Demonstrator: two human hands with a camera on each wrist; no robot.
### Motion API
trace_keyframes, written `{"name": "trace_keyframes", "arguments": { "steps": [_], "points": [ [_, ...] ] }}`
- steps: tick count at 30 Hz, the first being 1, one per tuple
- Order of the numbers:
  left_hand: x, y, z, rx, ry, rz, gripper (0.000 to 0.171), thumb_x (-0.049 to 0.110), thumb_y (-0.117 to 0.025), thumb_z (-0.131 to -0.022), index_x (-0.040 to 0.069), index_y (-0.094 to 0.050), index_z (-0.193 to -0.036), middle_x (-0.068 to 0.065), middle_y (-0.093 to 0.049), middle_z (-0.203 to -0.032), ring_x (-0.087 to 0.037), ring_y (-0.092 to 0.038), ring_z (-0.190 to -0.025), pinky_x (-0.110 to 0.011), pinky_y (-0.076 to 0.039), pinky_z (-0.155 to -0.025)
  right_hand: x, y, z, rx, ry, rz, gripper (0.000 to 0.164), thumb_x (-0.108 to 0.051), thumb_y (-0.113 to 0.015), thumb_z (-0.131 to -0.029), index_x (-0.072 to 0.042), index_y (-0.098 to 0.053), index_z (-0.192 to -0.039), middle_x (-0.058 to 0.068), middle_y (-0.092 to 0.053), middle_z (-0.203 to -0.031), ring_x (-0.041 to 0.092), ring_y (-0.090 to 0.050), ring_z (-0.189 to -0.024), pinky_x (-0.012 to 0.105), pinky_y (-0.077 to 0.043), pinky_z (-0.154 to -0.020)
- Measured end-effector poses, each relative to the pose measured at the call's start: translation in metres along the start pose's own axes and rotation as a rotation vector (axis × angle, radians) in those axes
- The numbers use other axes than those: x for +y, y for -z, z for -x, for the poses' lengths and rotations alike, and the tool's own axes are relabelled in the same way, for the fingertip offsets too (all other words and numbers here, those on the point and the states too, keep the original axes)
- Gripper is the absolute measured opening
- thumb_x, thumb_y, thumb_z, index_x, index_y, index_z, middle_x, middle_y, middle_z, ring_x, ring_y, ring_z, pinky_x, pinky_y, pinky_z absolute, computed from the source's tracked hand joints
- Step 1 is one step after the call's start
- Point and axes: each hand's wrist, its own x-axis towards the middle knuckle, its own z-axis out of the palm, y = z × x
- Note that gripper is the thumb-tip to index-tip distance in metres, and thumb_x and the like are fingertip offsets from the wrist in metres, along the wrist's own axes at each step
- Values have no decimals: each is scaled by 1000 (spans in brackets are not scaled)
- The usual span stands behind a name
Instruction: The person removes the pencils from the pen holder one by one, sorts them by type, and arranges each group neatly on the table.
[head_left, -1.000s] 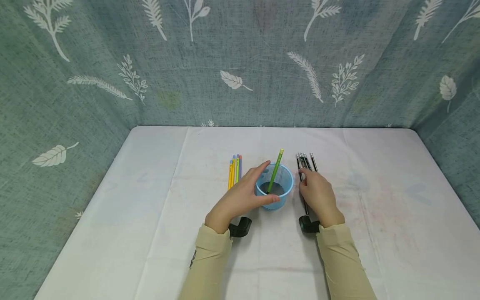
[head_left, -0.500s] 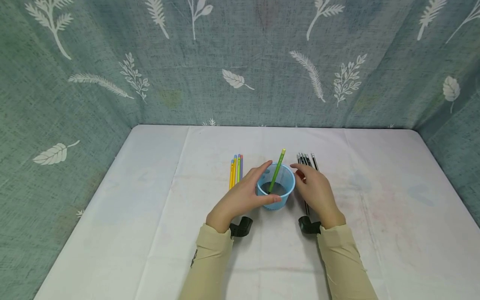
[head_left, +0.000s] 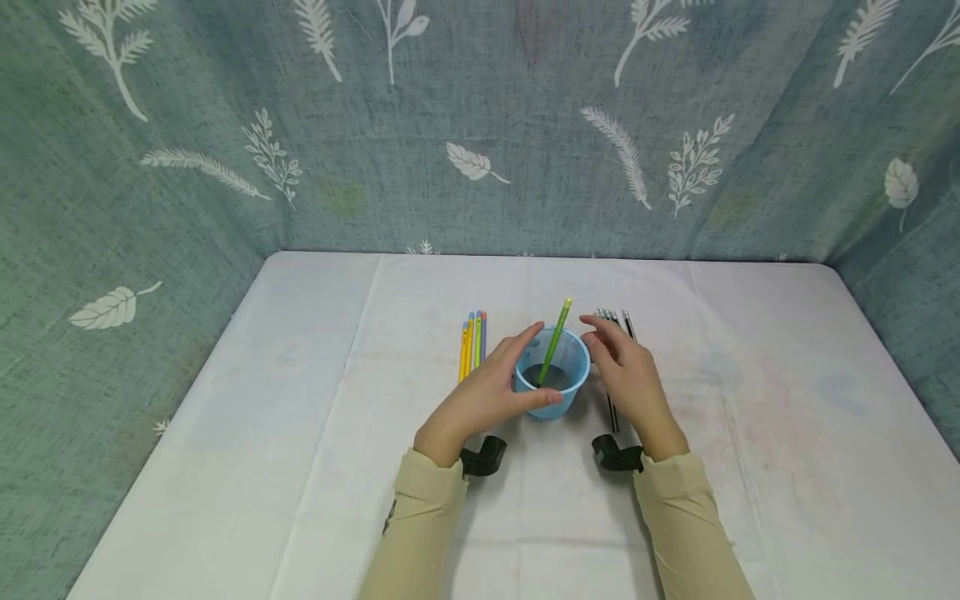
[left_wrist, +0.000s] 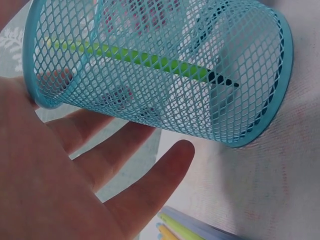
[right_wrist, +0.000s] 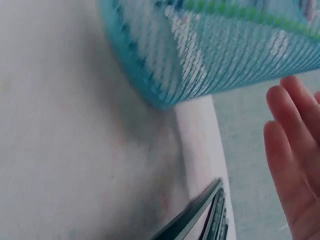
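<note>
A light-blue mesh pencil cup (head_left: 558, 404) stands upright at the middle of the table, with one green pencil (head_left: 555, 343) leaning inside, its dark point down. My left hand (head_left: 483, 396) holds the cup from the left, thumb across the near rim and index finger at the far rim; the other fingers spread along the mesh in the left wrist view. My right hand (head_left: 630, 379) is by the cup's right rim, holding nothing visible; its fingers (right_wrist: 290, 140) lie close to the mesh. Whether they touch it I cannot tell.
Left of the cup lie several coloured pencils (head_left: 470, 342), partly behind my left hand. Several black pencils (head_left: 611, 417) lie under and beyond my right hand. A patterned grey-green curtain (head_left: 480, 125) hangs behind the white-covered table (head_left: 225, 458).
My right hand has moved from over the black pencils leftward to the cup's right rim, its fingers lifting and extending. The left hand and cup stay put.
</note>
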Motion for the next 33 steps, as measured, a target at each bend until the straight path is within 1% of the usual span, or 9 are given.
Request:
{"name": "trace_keyframes", "arguments": {
  "steps": [3,5,7,10,14,19,23,28,33],
  "points": [
    [1,0,0,2,8,11,89,65,-61,-68,47,-8,-137,4,-26,-140,-17,-37,-120,-43,-36,-92,-2,2,0,-41,17,-132,40,-39,-33,-96,-19,-48,-128,4,-58,-111,17,-55,-98,39,-44,-81],
    [1,0,0,4,10,14,89,63,-61,-69,47,-8,-137,4,-26,-140,-18,-37,-120,-43,-36,-92,-3,3,0,-84,36,-185,41,-37,-31,-97,-17,-49,-128,5,-56,-115,18,-52,-104,40,-42,-84],
    [1,0,0,7,9,12,89,64,-61,-69,46,-7,-138,4,-26,-140,-18,-38,-120,-42,-36,-92,-4,5,1,-127,44,-181,40,-37,-32,-97,-19,-48,-128,3,-53,-122,18,-48,-110,42,-40,-88],
    [1,0,-1,13,9,5,89,66,-58,-69,46,-6,-138,3,-27,-140,-19,-39,-118,-42,-37,-91,-4,6,1,-200,34,-155,39,-38,-42,-94,-25,-44,-131,-3,-45,-130,18,-43,-116,43,-37,-91],
    [0,0,-1,13,13,-1,89,69,-55,-69,46,-5,-138,3,-26,-140,-19,-40,-118,-42,-37,-91,-5,8,2,-279,14,-132,51,-38,-55,-87,-33,-37,-134,-5,-36,-136,20,-40,-119,42,-36,-92],
    [-1,0,-2,11,8,-6,87,69,-53,-71,45,-4,-138,4,-25,-141,-19,-39,-119,-43,-37,-91,-6,9,3,-325,-38,-121,57,-43,-58,-83,-41,-31,-134,-6,-29,-140,29,-38,-121,51,-35,-90],
    [-1,-1,-3,26,-1,2,81,69,-49,-74,44,-6,-139,6,-24,-141,-19,-37,-122,-44,-35,-93,-8,10,3,-358,-48,-120,62,-42,-60,-82,-42,-28,-135,-6,-25,-143,32,-34,-123,56,-31,-92],
    [-1,-3,-5,84,-53,1,71,64,-42,-81,38,-13,-141,7,-25,-141,-16,-34,-124,-43,-33,-96,-19,14,5,-421,-47,-192,69,-34,-63,-82,-35,-24,-139,0,-24,-143,31,-33,-125,54,-31,-94],
    [1,-8,-8,208,-95,-20,59,54,-39,-89,28,-27,-140,6,-33,-137,-13,-33,-125,-41,-32,-98,-30,17,7,-449,-55,-215,72,-27,-63,-83,-27,-21,-142,7,-23,-143,35,-32,-125,54,-30,-94]
  ]
}}
